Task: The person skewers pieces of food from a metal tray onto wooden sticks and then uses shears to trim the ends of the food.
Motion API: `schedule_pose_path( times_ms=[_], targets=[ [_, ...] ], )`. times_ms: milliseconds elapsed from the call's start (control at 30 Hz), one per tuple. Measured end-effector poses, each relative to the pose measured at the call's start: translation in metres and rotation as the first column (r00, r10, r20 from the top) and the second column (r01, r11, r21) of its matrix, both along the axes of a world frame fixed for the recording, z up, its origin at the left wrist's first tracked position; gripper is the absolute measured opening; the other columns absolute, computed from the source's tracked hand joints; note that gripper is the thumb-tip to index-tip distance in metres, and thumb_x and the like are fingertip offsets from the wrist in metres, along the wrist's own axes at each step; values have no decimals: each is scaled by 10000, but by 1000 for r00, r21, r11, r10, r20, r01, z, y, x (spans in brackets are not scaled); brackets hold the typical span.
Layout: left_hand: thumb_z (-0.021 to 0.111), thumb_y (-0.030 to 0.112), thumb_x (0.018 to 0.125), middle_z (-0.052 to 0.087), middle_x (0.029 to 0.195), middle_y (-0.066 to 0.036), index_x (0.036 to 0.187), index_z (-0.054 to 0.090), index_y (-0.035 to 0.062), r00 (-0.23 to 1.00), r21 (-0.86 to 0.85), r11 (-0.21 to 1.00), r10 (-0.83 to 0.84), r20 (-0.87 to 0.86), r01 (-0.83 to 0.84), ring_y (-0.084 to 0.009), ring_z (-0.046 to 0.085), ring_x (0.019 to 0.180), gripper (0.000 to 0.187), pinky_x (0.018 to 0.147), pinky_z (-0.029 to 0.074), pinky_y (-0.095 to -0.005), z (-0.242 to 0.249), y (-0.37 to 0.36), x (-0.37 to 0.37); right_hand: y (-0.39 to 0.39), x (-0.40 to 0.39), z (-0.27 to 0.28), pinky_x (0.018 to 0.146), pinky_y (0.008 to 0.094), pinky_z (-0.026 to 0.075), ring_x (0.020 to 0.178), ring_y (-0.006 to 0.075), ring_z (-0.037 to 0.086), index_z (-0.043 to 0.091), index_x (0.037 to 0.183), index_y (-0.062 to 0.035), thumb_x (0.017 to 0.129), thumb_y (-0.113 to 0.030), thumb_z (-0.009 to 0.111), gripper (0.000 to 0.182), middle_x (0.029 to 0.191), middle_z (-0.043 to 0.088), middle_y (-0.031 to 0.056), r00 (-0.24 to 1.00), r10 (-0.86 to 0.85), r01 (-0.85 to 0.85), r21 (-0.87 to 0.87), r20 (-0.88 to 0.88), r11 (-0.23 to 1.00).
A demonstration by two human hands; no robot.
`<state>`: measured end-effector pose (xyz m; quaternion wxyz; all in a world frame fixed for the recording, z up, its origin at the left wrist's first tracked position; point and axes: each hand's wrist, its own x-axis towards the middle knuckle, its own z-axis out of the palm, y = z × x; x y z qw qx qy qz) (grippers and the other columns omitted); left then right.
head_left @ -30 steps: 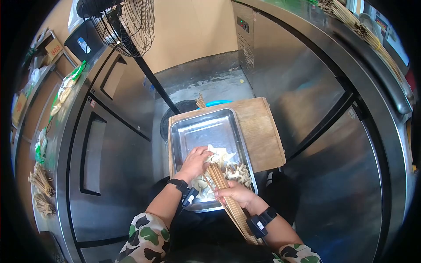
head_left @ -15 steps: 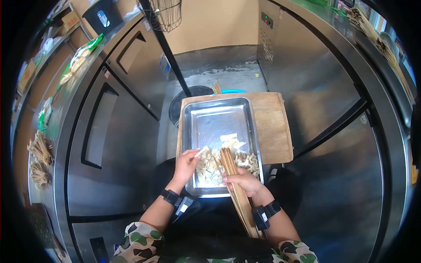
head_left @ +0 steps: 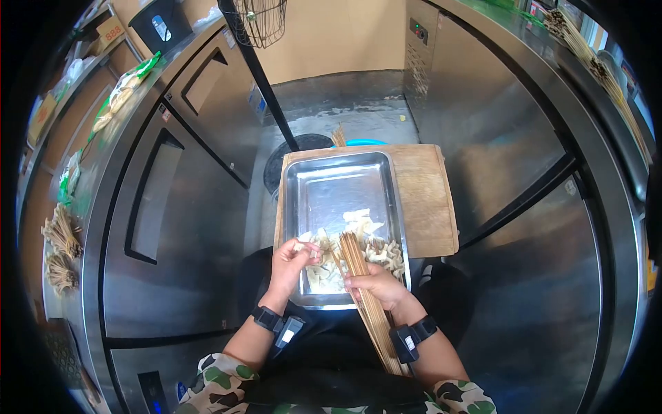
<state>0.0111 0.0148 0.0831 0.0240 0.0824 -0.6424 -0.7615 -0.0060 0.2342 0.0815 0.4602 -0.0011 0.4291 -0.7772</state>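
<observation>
Bundle of skewers (head_left: 364,286): thin pale wood sticks, tight pack, long axis near-vertical in view, slightly tilted. Tips point away from the person, over the pale food pieces (head_left: 345,259); back ends run down past the right wrist toward the lap. Right hand (head_left: 376,284) fist-closed around the bundle mid-length, over the near end of the metal tray (head_left: 338,190). Left hand (head_left: 291,261) at the tray's near-left rim, fingers pinched on one pale food piece, just left of the skewer tips. Food: flat, crinkled, cream-coloured, heaped in the near half of the tray; far half bare metal. Tray sits on a wooden board (head_left: 424,200). Steel cabinet doors (head_left: 172,200) left and right close by. More skewer bundles (head_left: 61,238) on the left counter, well apart. Fan stand pole (head_left: 265,83) beyond the board.
</observation>
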Motion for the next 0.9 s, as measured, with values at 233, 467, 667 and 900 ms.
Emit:
schedule_pose_path(
  times_ms=[233,467,667,900],
  targets=[
    [554,59,875,630,993,-110,1079,550,10,981,180,979,66,183,-99,-157,611,878,210,784,510,-258,0,11,-8,0,0,-1,525,230,433,562,96,516,536,891,-34,793,-72,618,134,717,559,47,999,6,-6,-4,-39,1000],
    [542,87,891,615,1036,-105,1096,564,-3,971,337,936,13,239,-96,-136,581,922,226,794,479,-227,-6,17,-11,-2,0,2,515,231,434,547,93,517,542,868,-43,782,-89,643,140,692,556,35,999,26,-25,8,-38,1000],
    [552,90,884,621,1039,-106,1119,553,-8,961,343,936,-25,274,-73,-142,594,919,254,784,490,-222,5,23,-12,-2,0,6,516,235,438,537,98,520,535,873,-44,768,-74,657,163,657,541,25,998,31,-29,30,-53,999],
    [564,103,879,634,1013,-113,1100,561,-8,955,311,947,-19,297,-78,-147,610,882,247,768,498,-229,14,24,-11,-3,-1,4,517,236,438,534,98,523,528,877,-42,764,-65,659,174,656,545,28,998,37,-34,56,-48,998]
  ],
)
